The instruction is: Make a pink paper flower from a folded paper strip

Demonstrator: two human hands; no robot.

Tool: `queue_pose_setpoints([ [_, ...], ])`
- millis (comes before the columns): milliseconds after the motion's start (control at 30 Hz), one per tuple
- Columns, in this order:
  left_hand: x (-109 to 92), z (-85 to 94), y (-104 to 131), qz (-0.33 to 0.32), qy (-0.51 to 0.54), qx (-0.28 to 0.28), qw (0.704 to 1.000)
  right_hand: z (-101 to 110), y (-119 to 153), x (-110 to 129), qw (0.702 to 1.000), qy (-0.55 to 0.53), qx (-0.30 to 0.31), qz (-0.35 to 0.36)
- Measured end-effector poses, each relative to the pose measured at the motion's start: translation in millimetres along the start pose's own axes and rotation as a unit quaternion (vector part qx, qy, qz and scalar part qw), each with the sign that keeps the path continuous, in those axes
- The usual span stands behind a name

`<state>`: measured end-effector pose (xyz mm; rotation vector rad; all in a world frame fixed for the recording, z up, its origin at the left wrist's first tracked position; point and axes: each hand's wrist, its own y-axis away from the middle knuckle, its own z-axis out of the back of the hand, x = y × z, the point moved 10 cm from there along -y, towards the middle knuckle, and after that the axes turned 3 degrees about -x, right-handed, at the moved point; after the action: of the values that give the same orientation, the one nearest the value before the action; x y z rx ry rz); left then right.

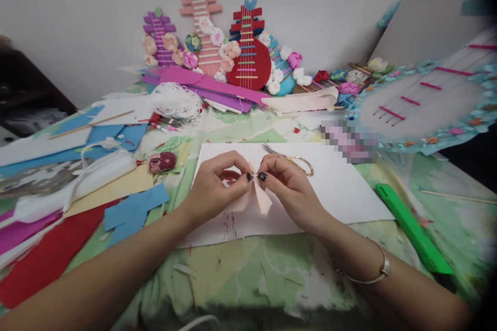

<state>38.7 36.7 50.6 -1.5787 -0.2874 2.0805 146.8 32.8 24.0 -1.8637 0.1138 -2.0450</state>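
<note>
Over a white sheet of paper (341, 201), both hands meet at a small piece of pale peach paper (262, 199), pinched narrow at its middle and flared below. My left hand (217, 181) is closed, thumb and forefinger gripping it from the left. From the other side, my right hand (293, 186) pinches the same spot, thumb against forefinger; a bracelet (383, 264) circles that wrist. Something thin and white shows between the fingertips, too small to name. Gold-handled scissors (303, 164) lie just behind my right hand. A red ring-shaped thing (230, 177) is partly hidden behind my left fingers.
Paper-flowered instrument models, one a red lute (248, 64), lean along the wall. White string (176, 103) is heaped at back left. Blue paper pieces (135, 212) and a red strip (54, 253) lie left. A green cutter-like tool (413, 230) and a large blue-edged model (407, 98) stand right.
</note>
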Motion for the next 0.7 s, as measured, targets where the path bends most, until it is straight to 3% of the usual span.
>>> queue_pose_setpoints([
  [300, 1, -0.1, 2, -0.009, -0.023, -0.008, 1.000, 4, 1, 14, 0.994, 0.074, -0.029, 0.072],
  [700, 0, 1.9, 3, -0.027, -0.056, -0.026, 0.998, 4, 7, 18, 0.984, 0.135, -0.044, 0.104],
])
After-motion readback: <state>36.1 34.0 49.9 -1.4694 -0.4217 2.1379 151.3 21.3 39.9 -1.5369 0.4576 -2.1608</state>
